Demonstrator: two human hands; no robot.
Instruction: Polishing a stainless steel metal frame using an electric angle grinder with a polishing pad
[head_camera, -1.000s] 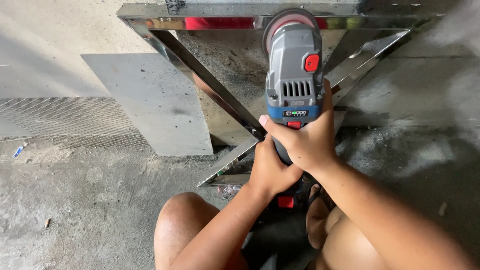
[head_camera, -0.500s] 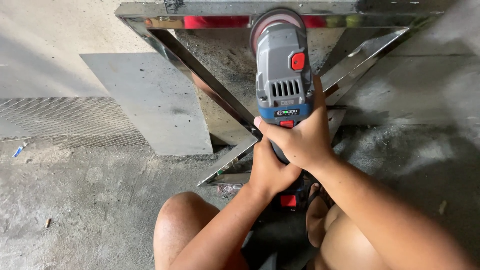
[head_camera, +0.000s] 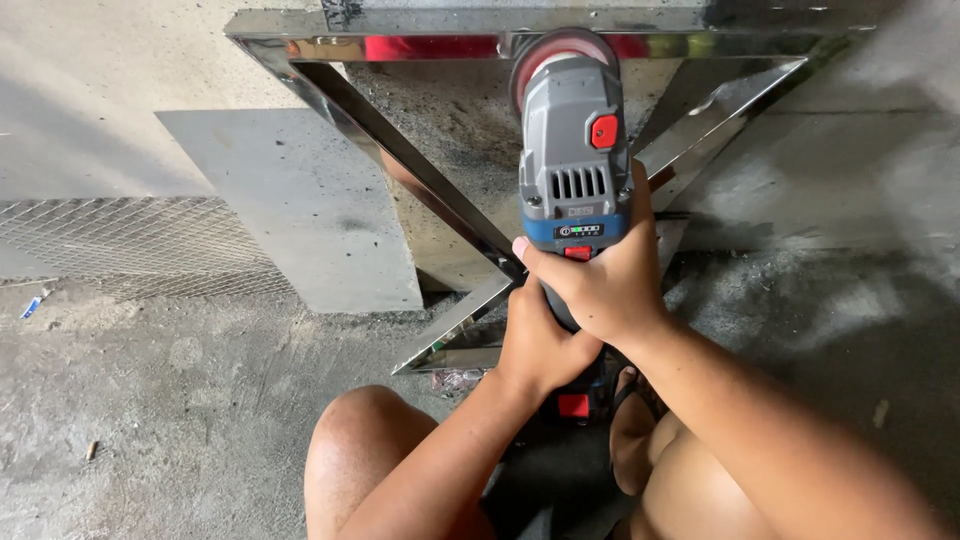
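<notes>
1. My right hand (head_camera: 600, 285) has its grip clamped around the body of the grey and blue angle grinder (head_camera: 574, 170), thumb across the near side just below the blue band.
2. My left hand (head_camera: 537, 345) is wrapped shut on the same tool lower down, on the rear handle, tucked under and touching my right hand.
3. The grinder points away from me, and its reddish disc (head_camera: 560, 50) sits at the far end, up against the top bar of the polished metal frame (head_camera: 400, 160).
4. The frame's shiny bars run diagonally under the tool and meet just beside my hands.
5. A flat grey panel (head_camera: 290, 210) leans to the left of the frame, with wire mesh (head_camera: 120, 245) beyond it.
6. My knee (head_camera: 370, 450) is bent below my hands, above the dusty concrete floor (head_camera: 150, 400).
</notes>
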